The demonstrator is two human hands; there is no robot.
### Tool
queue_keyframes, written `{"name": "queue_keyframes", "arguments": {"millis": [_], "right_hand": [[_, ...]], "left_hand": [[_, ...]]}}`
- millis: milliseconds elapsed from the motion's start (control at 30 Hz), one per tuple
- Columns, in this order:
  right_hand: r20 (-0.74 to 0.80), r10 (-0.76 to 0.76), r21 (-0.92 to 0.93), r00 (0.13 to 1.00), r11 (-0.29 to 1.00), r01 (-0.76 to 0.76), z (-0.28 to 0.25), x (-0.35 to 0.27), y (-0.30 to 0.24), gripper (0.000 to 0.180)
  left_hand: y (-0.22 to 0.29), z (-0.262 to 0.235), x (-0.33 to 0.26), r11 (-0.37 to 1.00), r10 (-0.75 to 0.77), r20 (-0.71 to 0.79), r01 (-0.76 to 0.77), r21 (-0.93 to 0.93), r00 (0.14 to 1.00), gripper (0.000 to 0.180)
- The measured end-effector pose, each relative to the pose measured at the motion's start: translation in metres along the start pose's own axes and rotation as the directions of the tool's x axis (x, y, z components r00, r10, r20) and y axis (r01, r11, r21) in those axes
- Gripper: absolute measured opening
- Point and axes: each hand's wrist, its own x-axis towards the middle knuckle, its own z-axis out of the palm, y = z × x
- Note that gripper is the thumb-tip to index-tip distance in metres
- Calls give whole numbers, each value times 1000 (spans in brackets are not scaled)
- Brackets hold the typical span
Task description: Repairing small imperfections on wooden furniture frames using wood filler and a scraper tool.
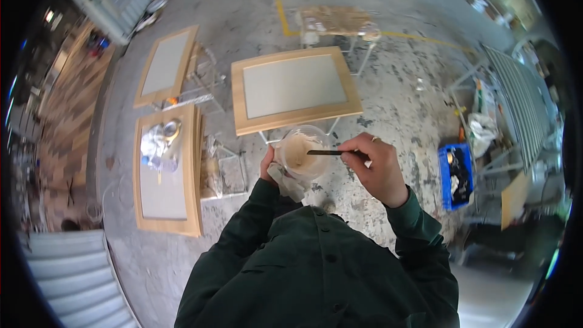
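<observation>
Clear round tub (317,171) in front of my chest, mouth turned up toward me; pale beige paste (295,152) inside, some smeared up the wall. Dark flat stick (327,152) reaches in over the tub's right side, its tip above or in the paste; I cannot tell which.

Left fingers (268,160) wrapped about the tub's left side; those beneath are hidden. A crumpled whitish cloth (286,182) sits between that grip and the tub's near side, perhaps to keep skin clean or stop slipping. Right fingers (355,143) pinched together on the stick's outer end, thumb below, probably so the tip can swing freely while the grip stays clear of the paste. My reading: the left steadies, the right works the stick.

Relative to the fingers: tub directly against the left ones, just left of the right ones and apart from them, the stick bridging that gap.

Beyond the tub, near: a framed panel (294,88), pale face up and raised on metal legs, likely for access from all sides. Left of the tub: a second panel (163,193), bearing a tape roll (172,128) and clear plastic wrapping (153,144), presumably parked within reach. Farther ahead on that side, a third panel (167,64). Well right of the tub: a blue crate (446,185) on the floor (388,103), dark items inside.
</observation>
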Motion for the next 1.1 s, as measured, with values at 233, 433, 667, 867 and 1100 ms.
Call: {"name": "queue_keyframes", "arguments": {"millis": [233,433,667,867,1100], "right_hand": [[121,-344,-381,931,850,363,30,97,11,13],[240,-423,-431,874,760,486,96,188,21,26],[242,-466,-461,851,716,524,162,274,31,26],[327,-419,-437,847,727,529,175,308,39,11],[348,-432,-445,832,705,553,157,323,40,7]], "left_hand": [[35,8,34,945,218,-233,-145,293,948,72],[106,-25,70,937,342,-365,-285,204,866,75],[192,-60,110,937,309,-230,-254,239,923,76],[220,-76,133,955,274,-150,-251,158,950,74],[216,-96,144,973,230,-215,-229,32,949,71]]}}
